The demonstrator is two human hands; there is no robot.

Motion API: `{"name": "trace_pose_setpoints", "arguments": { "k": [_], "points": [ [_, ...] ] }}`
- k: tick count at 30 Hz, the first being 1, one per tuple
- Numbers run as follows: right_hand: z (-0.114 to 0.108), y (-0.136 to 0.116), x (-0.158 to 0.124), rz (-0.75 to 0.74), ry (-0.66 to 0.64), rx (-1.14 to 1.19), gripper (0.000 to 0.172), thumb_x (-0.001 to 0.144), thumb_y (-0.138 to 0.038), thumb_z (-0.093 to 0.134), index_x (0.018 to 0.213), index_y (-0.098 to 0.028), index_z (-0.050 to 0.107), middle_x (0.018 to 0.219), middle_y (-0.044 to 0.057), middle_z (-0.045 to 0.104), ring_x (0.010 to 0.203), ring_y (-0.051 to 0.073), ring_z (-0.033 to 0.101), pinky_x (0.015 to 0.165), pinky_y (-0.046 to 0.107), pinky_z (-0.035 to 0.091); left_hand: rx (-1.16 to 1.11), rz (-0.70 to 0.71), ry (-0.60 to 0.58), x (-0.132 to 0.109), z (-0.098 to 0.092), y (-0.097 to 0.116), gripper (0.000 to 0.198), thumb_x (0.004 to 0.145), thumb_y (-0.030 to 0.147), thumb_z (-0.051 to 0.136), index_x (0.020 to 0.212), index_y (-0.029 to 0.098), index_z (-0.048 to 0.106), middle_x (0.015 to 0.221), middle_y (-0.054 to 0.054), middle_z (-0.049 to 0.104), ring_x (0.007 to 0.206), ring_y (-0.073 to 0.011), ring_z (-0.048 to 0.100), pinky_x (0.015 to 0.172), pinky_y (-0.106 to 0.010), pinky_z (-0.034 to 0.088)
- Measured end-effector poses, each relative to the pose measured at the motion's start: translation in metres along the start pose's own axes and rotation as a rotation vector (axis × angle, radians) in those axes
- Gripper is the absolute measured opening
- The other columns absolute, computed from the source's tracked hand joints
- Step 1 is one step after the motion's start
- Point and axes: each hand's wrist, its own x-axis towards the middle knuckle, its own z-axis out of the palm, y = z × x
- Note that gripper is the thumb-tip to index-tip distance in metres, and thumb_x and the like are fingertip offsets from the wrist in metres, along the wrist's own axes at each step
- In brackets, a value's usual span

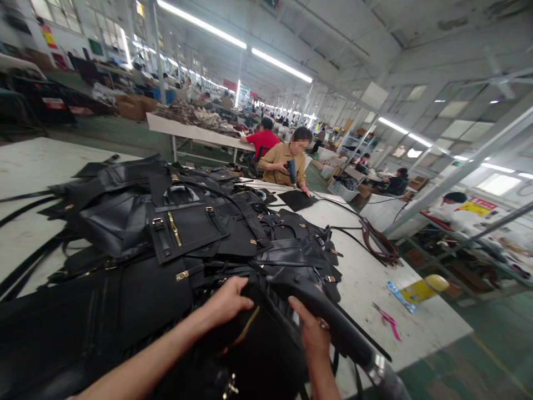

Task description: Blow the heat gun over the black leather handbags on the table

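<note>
The left hand (227, 303) lies with fingers curled on a black leather bag (254, 344) that has a slim gold bar on its face and gold hardware at its lower edge; whether that grip pinches the leather or only presses it cannot be told. The right hand (310, 333) has its grip closed around the handle of a black heat gun (333, 322), a long, matte tool with a metal nozzle at the near end. The gun's long axis runs diagonally, its dark body just above and left of the right grip, its nozzle below and right of it, pointing toward the lower right corner of the view. The bag sits directly under both hands.

Beyond the left grip spreads a heap of black bags and straps (183, 228) with gold buckles, covering much of a white table (375, 278). Right of the right grip lie pink scissors (389, 319) and a yellow packet (420, 289); a brown cord (381, 244) lies further off. At the far end, a person in a tan shirt (283, 161) holds a similar tool over a black sheet. The room is a long factory hall with strip lights and rows of worktables.
</note>
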Motion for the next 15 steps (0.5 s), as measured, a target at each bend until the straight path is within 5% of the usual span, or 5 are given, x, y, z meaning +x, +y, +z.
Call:
{"name": "trace_pose_setpoints", "arguments": {
  "k": [4,7,9,11,15],
  "points": [
    [-0.056,0.007,0.013,-0.048,0.111,-0.023,0.03,0.067,-0.052,0.068,0.082,-0.027,0.075,0.086,0.006,0.073,0.086,0.029,0.066,0.074,0.045,0.057,0.652,0.303,0.175,-0.014,-0.056,0.102,0.019,0.068,0.012,0.049,0.077,0.016,0.065,0.076,0.0,0.066,0.075,-0.0178,0.061,0.07,-0.026,0.044],
    [-0.076,0.01,0.006,-0.108,0.207,-0.095,0.026,0.064,-0.05,0.07,0.076,-0.027,0.075,0.083,0.005,0.073,0.089,0.03,0.067,0.076,0.045,0.058,1.16,0.385,0.196,-0.028,-0.038,0.121,0.041,0.072,0.005,0.046,0.102,0.022,0.067,0.085,-0.003,0.067,0.071,-0.0182,0.062,0.062,-0.026,0.042],
    [-0.078,0.004,-0.003,-0.102,0.199,-0.109,0.025,0.065,-0.048,0.071,0.077,-0.026,0.075,0.084,0.005,0.072,0.093,0.03,0.066,0.081,0.045,0.057,1.304,0.423,0.065,-0.029,-0.005,0.09,0.052,0.074,0.0,0.043,0.117,0.023,0.062,0.09,-0.005,0.066,0.067,-0.0176,0.061,0.057,-0.026,0.042],
    [-0.073,-0.005,-0.014,-0.061,0.122,-0.096,0.026,0.067,-0.045,0.072,0.082,-0.023,0.074,0.086,0.004,0.072,0.093,0.029,0.066,0.086,0.044,0.056,1.338,0.449,-0.025,-0.025,0.029,0.036,0.046,0.077,-0.001,0.043,0.112,0.02,0.064,0.09,-0.007,0.066,0.072,-0.0182,0.062,0.058,-0.026,0.045],
    [-0.06,-0.015,-0.033,0.038,-0.001,-0.102,0.033,0.068,-0.04,0.075,0.093,-0.02,0.07,0.089,0.003,0.071,0.085,0.023,0.064,0.09,0.041,0.053,1.291,0.457,0.108,-0.025,0.065,-0.073,0.041,0.083,0.001,0.045,0.113,0.018,0.066,0.092,-0.008,0.069,0.085,-0.0229,0.062,0.075,-0.037,0.051]
  ]
}}
